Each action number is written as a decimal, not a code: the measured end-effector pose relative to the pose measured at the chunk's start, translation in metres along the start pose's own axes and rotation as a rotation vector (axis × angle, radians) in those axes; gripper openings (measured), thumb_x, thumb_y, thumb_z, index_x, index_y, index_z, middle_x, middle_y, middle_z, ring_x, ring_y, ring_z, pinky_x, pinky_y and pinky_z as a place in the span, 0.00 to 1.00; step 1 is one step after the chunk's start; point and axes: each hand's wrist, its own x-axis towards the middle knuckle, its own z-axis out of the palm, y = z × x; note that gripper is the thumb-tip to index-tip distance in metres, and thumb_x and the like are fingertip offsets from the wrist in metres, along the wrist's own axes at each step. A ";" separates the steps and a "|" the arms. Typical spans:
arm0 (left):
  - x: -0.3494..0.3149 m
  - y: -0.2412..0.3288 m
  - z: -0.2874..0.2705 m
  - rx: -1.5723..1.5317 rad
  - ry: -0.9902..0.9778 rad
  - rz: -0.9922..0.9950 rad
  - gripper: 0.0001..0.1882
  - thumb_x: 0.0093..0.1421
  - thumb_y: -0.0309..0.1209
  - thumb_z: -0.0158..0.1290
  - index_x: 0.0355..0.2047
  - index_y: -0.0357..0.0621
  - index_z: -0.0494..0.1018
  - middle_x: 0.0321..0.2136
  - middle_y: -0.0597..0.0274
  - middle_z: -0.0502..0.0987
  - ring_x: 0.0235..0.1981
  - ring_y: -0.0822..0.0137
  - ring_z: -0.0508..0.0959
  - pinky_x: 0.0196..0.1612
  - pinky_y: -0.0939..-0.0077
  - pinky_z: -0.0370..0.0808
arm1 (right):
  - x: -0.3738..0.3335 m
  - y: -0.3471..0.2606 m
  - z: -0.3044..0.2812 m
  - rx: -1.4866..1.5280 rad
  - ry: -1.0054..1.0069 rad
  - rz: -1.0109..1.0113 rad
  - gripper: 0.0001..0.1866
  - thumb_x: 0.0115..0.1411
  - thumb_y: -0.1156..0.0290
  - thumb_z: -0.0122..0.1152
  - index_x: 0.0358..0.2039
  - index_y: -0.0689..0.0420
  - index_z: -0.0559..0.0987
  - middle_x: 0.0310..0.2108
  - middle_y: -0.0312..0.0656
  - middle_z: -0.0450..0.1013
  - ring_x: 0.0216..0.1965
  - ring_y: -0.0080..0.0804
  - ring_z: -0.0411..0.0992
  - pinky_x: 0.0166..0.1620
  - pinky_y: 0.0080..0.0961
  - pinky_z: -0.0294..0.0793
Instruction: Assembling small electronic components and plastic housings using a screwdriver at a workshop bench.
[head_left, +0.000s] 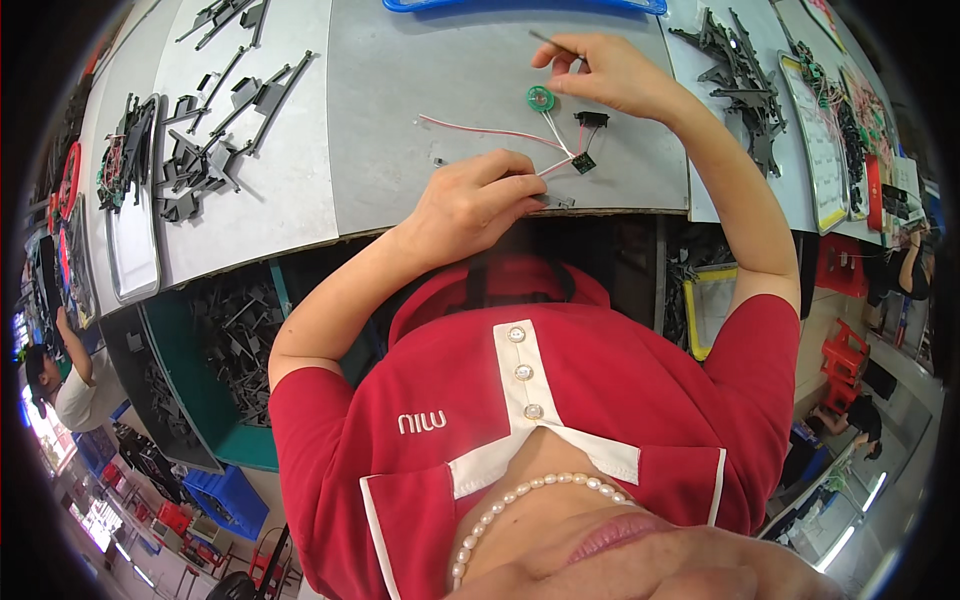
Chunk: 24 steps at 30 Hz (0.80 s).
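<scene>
Near the table's front edge, my left hand is closed with fingertips pinching the pale wires. These run to a small dark circuit board lying just right of the fingertips. White wires link that board to a round green part with a grey centre, and dark ones to a small black block. A loose pink wire stretches leftward over the grey metal surface. Raised above the green part, my right hand grips a thin dark tool pointing left; its exact kind is unclear.
Dark grey plastic brackets lie in a heap on the left, with black plastic frames on the right. A blue tray sits at the far edge. Trays of wired boards flank the table; a green bin stands below left.
</scene>
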 end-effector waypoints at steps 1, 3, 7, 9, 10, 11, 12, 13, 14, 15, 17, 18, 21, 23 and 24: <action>0.001 0.000 0.000 -0.016 -0.022 -0.029 0.11 0.47 0.21 0.59 0.33 0.42 0.75 0.33 0.59 0.75 0.30 0.63 0.77 0.29 0.73 0.74 | 0.000 0.003 0.003 -0.098 -0.021 -0.056 0.17 0.50 0.64 0.62 0.39 0.59 0.75 0.25 0.37 0.69 0.28 0.24 0.66 0.32 0.21 0.65; 0.001 -0.002 0.000 -0.015 -0.044 -0.049 0.11 0.47 0.21 0.59 0.33 0.42 0.75 0.36 0.57 0.74 0.31 0.63 0.77 0.30 0.73 0.74 | 0.002 0.007 0.009 -0.195 -0.042 -0.113 0.16 0.50 0.64 0.62 0.37 0.59 0.76 0.25 0.37 0.68 0.28 0.25 0.66 0.32 0.22 0.66; 0.006 0.001 -0.001 -0.083 -0.014 -0.161 0.09 0.48 0.22 0.59 0.31 0.43 0.76 0.47 0.53 0.72 0.35 0.63 0.79 0.34 0.73 0.76 | 0.001 -0.005 0.002 -0.249 -0.086 -0.174 0.13 0.50 0.65 0.62 0.32 0.59 0.74 0.25 0.37 0.68 0.29 0.26 0.66 0.32 0.24 0.66; 0.005 0.000 -0.003 -0.118 0.002 -0.238 0.08 0.49 0.22 0.59 0.31 0.42 0.76 0.50 0.52 0.70 0.36 0.62 0.79 0.35 0.72 0.76 | -0.003 -0.022 -0.004 -0.221 -0.072 -0.206 0.12 0.50 0.65 0.62 0.31 0.59 0.74 0.25 0.36 0.69 0.28 0.25 0.66 0.31 0.23 0.66; 0.005 -0.001 -0.003 -0.161 0.012 -0.308 0.07 0.50 0.23 0.59 0.31 0.42 0.76 0.54 0.51 0.68 0.37 0.61 0.79 0.37 0.71 0.76 | -0.006 -0.030 -0.004 -0.107 -0.114 -0.185 0.13 0.51 0.63 0.62 0.30 0.60 0.75 0.25 0.37 0.71 0.28 0.26 0.68 0.31 0.24 0.67; 0.006 -0.001 -0.004 -0.159 0.012 -0.308 0.07 0.50 0.23 0.59 0.31 0.42 0.76 0.54 0.51 0.68 0.37 0.61 0.79 0.37 0.71 0.76 | -0.009 -0.036 -0.004 0.008 -0.151 -0.162 0.14 0.52 0.62 0.63 0.30 0.60 0.75 0.25 0.38 0.73 0.27 0.26 0.69 0.30 0.26 0.68; 0.007 -0.002 -0.005 -0.168 0.004 -0.327 0.07 0.50 0.23 0.59 0.31 0.42 0.76 0.53 0.51 0.69 0.37 0.60 0.79 0.38 0.71 0.76 | -0.010 -0.041 -0.003 0.008 -0.151 -0.165 0.14 0.52 0.62 0.63 0.30 0.60 0.75 0.25 0.38 0.73 0.27 0.26 0.69 0.30 0.26 0.68; 0.007 -0.002 -0.006 -0.177 -0.003 -0.347 0.07 0.51 0.24 0.59 0.32 0.41 0.76 0.52 0.51 0.71 0.37 0.59 0.79 0.38 0.70 0.76 | -0.009 -0.046 -0.001 0.087 -0.243 -0.130 0.15 0.54 0.60 0.61 0.29 0.61 0.76 0.24 0.37 0.73 0.26 0.24 0.69 0.30 0.23 0.67; 0.008 -0.003 -0.006 -0.173 -0.003 -0.346 0.07 0.51 0.24 0.59 0.32 0.41 0.76 0.52 0.51 0.71 0.37 0.59 0.79 0.38 0.70 0.76 | -0.009 -0.049 -0.001 0.165 -0.332 -0.094 0.15 0.56 0.59 0.60 0.29 0.61 0.76 0.23 0.36 0.74 0.25 0.22 0.68 0.29 0.21 0.67; 0.009 -0.003 -0.006 -0.188 -0.024 -0.313 0.07 0.51 0.24 0.59 0.33 0.41 0.76 0.48 0.52 0.73 0.37 0.59 0.79 0.38 0.71 0.76 | -0.003 -0.041 0.007 0.377 -0.358 -0.077 0.15 0.59 0.58 0.57 0.31 0.59 0.77 0.21 0.32 0.72 0.21 0.17 0.64 0.24 0.16 0.63; 0.008 -0.004 -0.004 -0.197 -0.042 -0.282 0.08 0.52 0.24 0.58 0.33 0.40 0.76 0.45 0.53 0.75 0.37 0.59 0.79 0.38 0.71 0.76 | 0.008 -0.045 0.010 0.333 -0.323 -0.009 0.15 0.59 0.58 0.57 0.32 0.59 0.77 0.22 0.33 0.73 0.21 0.16 0.64 0.25 0.16 0.63; 0.006 -0.005 -0.001 -0.152 -0.025 -0.251 0.08 0.52 0.23 0.58 0.34 0.40 0.75 0.42 0.54 0.76 0.36 0.59 0.79 0.37 0.71 0.76 | 0.015 -0.048 0.012 0.289 -0.287 0.063 0.16 0.59 0.57 0.56 0.32 0.59 0.77 0.22 0.33 0.73 0.21 0.16 0.64 0.25 0.16 0.63; 0.005 -0.005 0.001 -0.074 -0.015 -0.171 0.09 0.52 0.22 0.57 0.35 0.39 0.74 0.39 0.55 0.77 0.35 0.58 0.79 0.36 0.71 0.76 | 0.041 -0.041 0.040 0.081 -0.175 -0.177 0.17 0.55 0.57 0.60 0.31 0.60 0.76 0.23 0.38 0.73 0.23 0.23 0.67 0.27 0.22 0.66; 0.007 -0.004 0.002 -0.043 -0.027 -0.117 0.09 0.52 0.22 0.57 0.35 0.39 0.74 0.38 0.55 0.77 0.35 0.57 0.79 0.36 0.71 0.76 | 0.054 -0.044 0.058 -0.004 -0.117 -0.305 0.17 0.53 0.58 0.62 0.30 0.60 0.76 0.23 0.39 0.73 0.24 0.27 0.68 0.29 0.26 0.67; 0.008 -0.004 0.003 -0.039 -0.005 -0.090 0.09 0.51 0.22 0.57 0.35 0.38 0.74 0.38 0.55 0.77 0.34 0.56 0.78 0.36 0.71 0.76 | 0.060 -0.046 0.067 -0.082 -0.140 -0.334 0.16 0.52 0.60 0.62 0.30 0.61 0.76 0.23 0.41 0.73 0.25 0.31 0.69 0.30 0.28 0.68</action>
